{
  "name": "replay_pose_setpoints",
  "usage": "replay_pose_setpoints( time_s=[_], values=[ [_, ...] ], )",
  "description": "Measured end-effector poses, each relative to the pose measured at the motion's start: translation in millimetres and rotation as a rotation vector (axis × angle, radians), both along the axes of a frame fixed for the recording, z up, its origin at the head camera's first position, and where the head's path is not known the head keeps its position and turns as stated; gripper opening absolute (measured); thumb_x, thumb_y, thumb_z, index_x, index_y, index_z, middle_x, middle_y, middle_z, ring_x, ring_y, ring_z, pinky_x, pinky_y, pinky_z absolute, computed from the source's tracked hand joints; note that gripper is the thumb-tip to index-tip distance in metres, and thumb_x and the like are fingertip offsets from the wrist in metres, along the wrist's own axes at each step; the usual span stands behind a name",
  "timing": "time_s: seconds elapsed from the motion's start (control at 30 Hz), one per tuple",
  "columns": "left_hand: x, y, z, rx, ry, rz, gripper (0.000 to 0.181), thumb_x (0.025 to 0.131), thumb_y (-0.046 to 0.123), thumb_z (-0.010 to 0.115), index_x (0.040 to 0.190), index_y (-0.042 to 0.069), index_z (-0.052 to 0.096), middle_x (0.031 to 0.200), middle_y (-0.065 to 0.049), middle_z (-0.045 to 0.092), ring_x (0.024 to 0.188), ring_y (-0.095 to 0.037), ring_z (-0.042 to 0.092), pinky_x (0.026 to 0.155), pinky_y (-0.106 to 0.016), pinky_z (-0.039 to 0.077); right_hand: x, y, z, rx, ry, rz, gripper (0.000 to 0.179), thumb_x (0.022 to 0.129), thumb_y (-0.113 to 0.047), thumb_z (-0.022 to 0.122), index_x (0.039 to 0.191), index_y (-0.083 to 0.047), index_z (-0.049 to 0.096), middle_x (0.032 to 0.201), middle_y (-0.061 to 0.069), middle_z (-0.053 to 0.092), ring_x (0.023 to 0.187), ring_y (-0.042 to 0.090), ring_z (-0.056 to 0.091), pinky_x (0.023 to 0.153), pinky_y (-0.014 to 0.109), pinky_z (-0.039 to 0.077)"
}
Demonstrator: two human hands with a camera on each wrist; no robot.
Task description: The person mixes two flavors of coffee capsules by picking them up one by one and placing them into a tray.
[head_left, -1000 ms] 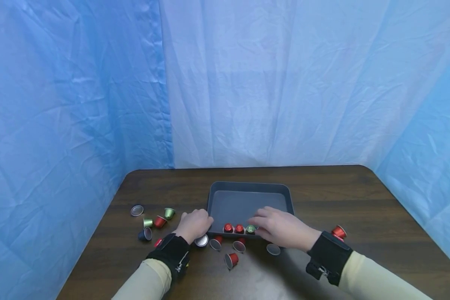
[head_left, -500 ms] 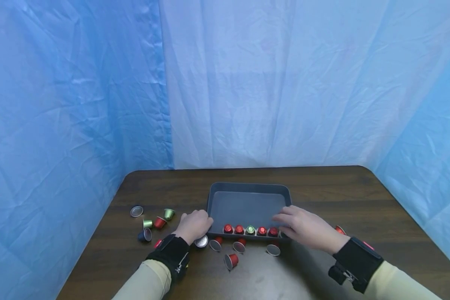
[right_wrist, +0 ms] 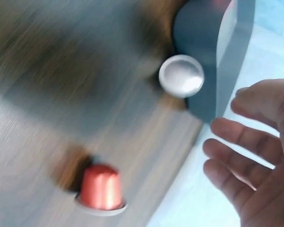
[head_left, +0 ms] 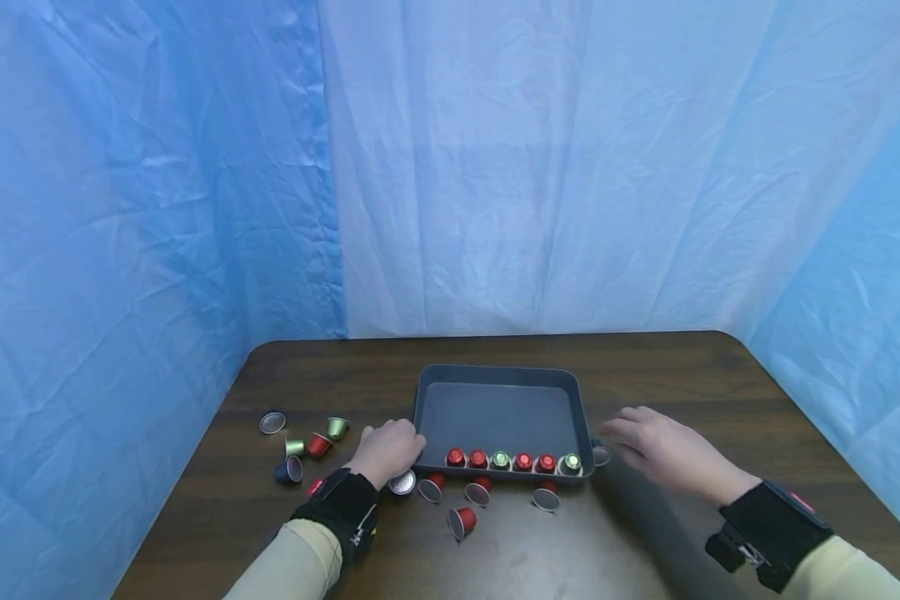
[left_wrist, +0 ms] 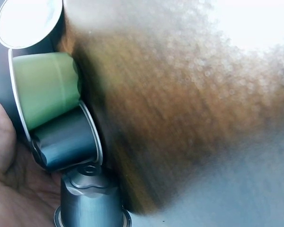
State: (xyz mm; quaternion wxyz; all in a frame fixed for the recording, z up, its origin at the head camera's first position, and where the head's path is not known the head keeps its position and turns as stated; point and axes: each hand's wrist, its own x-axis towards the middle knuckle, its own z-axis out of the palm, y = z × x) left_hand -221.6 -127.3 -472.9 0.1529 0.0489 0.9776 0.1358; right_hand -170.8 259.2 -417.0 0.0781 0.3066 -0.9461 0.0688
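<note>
In the head view, my left hand (head_left: 387, 452) rests at the left front corner of the dark tray (head_left: 495, 373), fingers by its rim. In the left wrist view, a green coffee capsule (left_wrist: 47, 87) and dark capsules (left_wrist: 68, 139) lie close against that hand; whether it grips any is unclear. A row of upturned red (head_left: 522, 462) and green capsules (head_left: 570, 464) lines the tray's front edge. My right hand (head_left: 663, 452) hovers right of the tray, holding nothing, fingers loosely bent. Nearest it is a silver-lidded capsule (head_left: 602, 456) beside the tray wall.
Several capsules lie left on the wooden table (head_left: 330, 367), including a red one (head_left: 318, 446), a green one (head_left: 337, 428) and a dark blue one (head_left: 289, 470). More lie before the tray, one red (head_left: 462, 522). A red capsule (right_wrist: 102, 187) stands under my right hand.
My right hand has moved right, from over the tray's front row to beyond its right wall, uncovering the row's right-hand red and green capsules. The left hand has stayed still.
</note>
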Motion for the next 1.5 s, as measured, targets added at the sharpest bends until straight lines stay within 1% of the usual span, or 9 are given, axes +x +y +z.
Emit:
replay_pose_setpoints(
  time_s=[0.27,0.47,0.6,0.73,0.8,0.93,1.13,1.3,1.5],
  values=[
    [-0.2,-0.3,1.3,-0.023,-0.01,-0.026,0.021,0.092,0.031,0.055,0.094,0.013,0.063,0.078,0.0,0.055,0.075,-0.019,0.052,0.072,-0.044,0.038,1.3,26.9,-2.8,0.056,-0.072,-0.064,0.027,0.081,-0.01,0.069,0.108,-0.013,0.066,0.093,-0.007,0.059,0.082,0.011,0.057,0.064,0.028,0.047],
    [0.9,-0.1,2.5,-0.02,-0.012,-0.023,0.021,0.091,0.031,0.056,0.095,0.012,0.063,0.08,0.0,0.055,0.076,-0.019,0.052,0.073,-0.044,0.038,2.8,38.3,-8.5,0.121,-0.117,-0.124,0.033,0.077,-0.018,0.074,0.108,-0.009,0.066,0.095,0.002,0.061,0.083,0.02,0.06,0.065,0.037,0.05],
    [1.6,-0.6,2.7,-0.023,-0.006,-0.031,0.02,0.091,0.031,0.056,0.095,0.012,0.063,0.08,0.0,0.055,0.076,-0.019,0.052,0.073,-0.044,0.038,5.7,43.4,-13.7,0.169,-0.194,-0.162,0.043,0.075,-0.027,0.076,0.113,-0.011,0.064,0.101,0.005,0.059,0.089,0.026,0.059,0.069,0.043,0.05],
    [1.6,-1.1,2.4,-0.035,0.0,-0.052,0.019,0.091,0.031,0.057,0.096,0.013,0.063,0.081,0.0,0.055,0.077,-0.019,0.052,0.073,-0.044,0.039,6.7,48.1,-19.8,0.191,-0.285,-0.167,0.046,0.074,-0.029,0.076,0.116,-0.014,0.063,0.1,0.001,0.054,0.088,0.022,0.056,0.066,0.04,0.048],
    [1.4,-1.1,2.0,-0.034,0.0,-0.054,0.02,0.091,0.031,0.057,0.096,0.014,0.063,0.081,0.0,0.055,0.077,-0.019,0.052,0.073,-0.044,0.039,6.5,50.2,-23.0,0.192,-0.306,-0.163,0.046,0.075,-0.027,0.076,0.116,-0.014,0.062,0.099,-0.001,0.052,0.086,0.02,0.054,0.064,0.038,0.047],
    [1.0,-0.9,1.2,-0.013,-0.003,-0.029,0.021,0.092,0.032,0.055,0.095,0.013,0.063,0.08,0.0,0.055,0.076,-0.02,0.052,0.073,-0.044,0.038,5.5,54.1,-28.5,0.176,-0.289,-0.128,0.044,0.074,-0.018,0.077,0.115,-0.01,0.062,0.094,-0.002,0.05,0.08,0.014,0.053,0.06,0.033,0.045],
    [0.3,0.2,0.2,-0.012,-0.001,-0.01,0.021,0.092,0.032,0.055,0.094,0.012,0.062,0.079,0.0,0.055,0.076,-0.02,0.051,0.074,-0.045,0.038,1.6,57.5,-34.1,0.137,-0.204,-0.082,0.032,0.074,-0.005,0.075,0.104,-0.008,0.065,0.085,-0.003,0.05,0.072,0.008,0.053,0.058,0.028,0.046],
    [0.5,-0.4,0.6,-0.031,0.007,-0.037,0.02,0.091,0.031,0.056,0.094,0.013,0.063,0.079,0.0,0.055,0.075,-0.02,0.051,0.074,-0.044,0.038,0.1,57.0,-35.8,0.127,-0.187,-0.091,0.024,0.076,0.001,0.072,0.095,-0.01,0.064,0.08,-0.005,0.047,0.065,0.002,0.047,0.054,0.025,0.044],
    [0.1,-1.1,0.8,-0.049,0.011,-0.057,0.019,0.091,0.031,0.057,0.093,0.013,0.063,0.08,0.0,0.054,0.075,-0.02,0.051,0.073,-0.045,0.038,0.2,54.4,-35.2,0.145,-0.184,-0.117,0.022,0.075,-0.002,0.073,0.093,-0.011,0.064,0.079,-0.005,0.048,0.064,0.002,0.048,0.054,0.025,0.045]
  ],
)
